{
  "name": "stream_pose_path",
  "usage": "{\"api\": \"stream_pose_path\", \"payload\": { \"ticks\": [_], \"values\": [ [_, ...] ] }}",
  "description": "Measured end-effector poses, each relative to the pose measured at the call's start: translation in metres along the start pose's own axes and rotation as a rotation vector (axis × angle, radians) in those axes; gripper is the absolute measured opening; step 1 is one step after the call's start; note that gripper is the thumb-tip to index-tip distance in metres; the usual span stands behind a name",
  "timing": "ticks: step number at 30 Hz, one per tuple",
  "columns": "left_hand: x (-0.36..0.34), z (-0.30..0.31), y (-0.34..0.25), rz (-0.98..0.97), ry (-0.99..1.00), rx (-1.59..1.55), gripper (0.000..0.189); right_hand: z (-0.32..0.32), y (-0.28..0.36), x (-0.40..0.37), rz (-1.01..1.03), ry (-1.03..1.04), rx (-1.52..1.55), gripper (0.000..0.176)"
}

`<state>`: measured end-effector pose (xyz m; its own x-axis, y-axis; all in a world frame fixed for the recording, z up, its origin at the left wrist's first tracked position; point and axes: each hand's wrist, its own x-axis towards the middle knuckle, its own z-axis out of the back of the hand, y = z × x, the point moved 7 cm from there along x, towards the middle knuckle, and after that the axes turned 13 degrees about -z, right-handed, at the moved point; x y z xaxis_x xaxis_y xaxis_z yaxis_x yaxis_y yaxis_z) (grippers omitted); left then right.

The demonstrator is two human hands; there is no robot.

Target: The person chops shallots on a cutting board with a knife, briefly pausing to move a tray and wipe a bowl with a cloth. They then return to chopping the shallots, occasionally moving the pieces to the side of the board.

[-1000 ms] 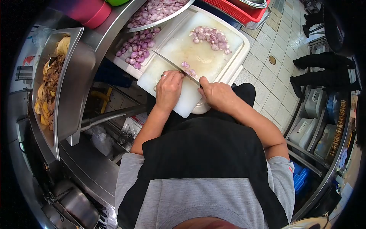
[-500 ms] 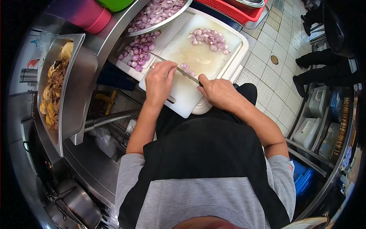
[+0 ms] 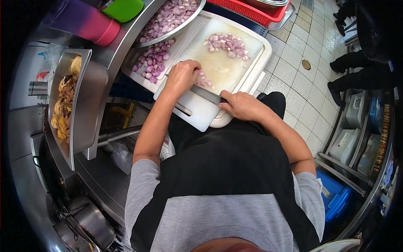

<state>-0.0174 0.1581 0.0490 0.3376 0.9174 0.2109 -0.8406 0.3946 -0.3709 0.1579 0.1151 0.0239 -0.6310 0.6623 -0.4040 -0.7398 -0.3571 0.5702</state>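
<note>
My right hand (image 3: 242, 105) is wrapped round the dark handle of a knife (image 3: 206, 93), whose blade points left across the white cutting board (image 3: 200, 112). The fingers of my left hand (image 3: 183, 78) are curled together just beyond the blade, with their tips hidden. Right beside them lie a few pale purple shallot pieces (image 3: 204, 80). Farther up the board sits a heap of peeled shallots (image 3: 228, 44). More purple shallots (image 3: 152, 63) are in the pale tub to the left of the board.
A metal bowl (image 3: 200, 9) of shallots stands at the upper left of the tub. On the left is a deep steel pan (image 3: 90, 84) of cooked food, near a pink-purple container (image 3: 105, 33). A red basket (image 3: 252, 14) is behind. Another person's legs (image 3: 352, 80) show at right.
My left hand has moved right and slightly up, to the shallot pieces. The knife has shifted slightly lower, and its broad side shows more.
</note>
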Motion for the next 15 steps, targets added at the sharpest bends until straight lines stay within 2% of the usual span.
{"api": "stream_pose_path", "payload": {
  "ticks": [1,2,4,6,9,12,14,15],
  "values": [
    [-0.001,0.007,-0.001,-0.010,-0.118,-0.049,0.014,0.004,-0.006,0.001,-0.058,0.031,0.000,0.034],
    [-0.002,0.007,-0.002,-0.014,-0.113,-0.048,0.014,0.009,-0.012,0.002,-0.060,0.028,0.006,0.034],
    [-0.010,0.033,-0.017,-0.051,-0.372,-0.002,0.012,0.023,-0.034,0.003,-0.114,-0.040,0.101,0.034],
    [-0.021,0.020,-0.022,-0.116,-0.380,0.065,0.008,0.036,-0.049,0.004,-0.161,-0.103,0.130,0.035],
    [-0.031,-0.009,-0.037,-0.159,-0.173,0.126,0.010,0.043,-0.050,0.000,-0.227,-0.148,0.165,0.033],
    [-0.039,-0.010,-0.034,-0.126,-0.266,-0.011,0.011,0.034,-0.045,-0.007,-0.134,-0.225,0.256,0.034],
    [-0.045,-0.008,-0.027,-0.075,-0.275,-0.010,0.011,0.013,-0.043,-0.011,-0.255,0.057,0.532,0.033],
    [-0.047,-0.007,-0.022,-0.027,-0.291,-0.012,0.012,0.004,-0.043,-0.014,-0.239,0.088,0.633,0.038]
  ]
}}
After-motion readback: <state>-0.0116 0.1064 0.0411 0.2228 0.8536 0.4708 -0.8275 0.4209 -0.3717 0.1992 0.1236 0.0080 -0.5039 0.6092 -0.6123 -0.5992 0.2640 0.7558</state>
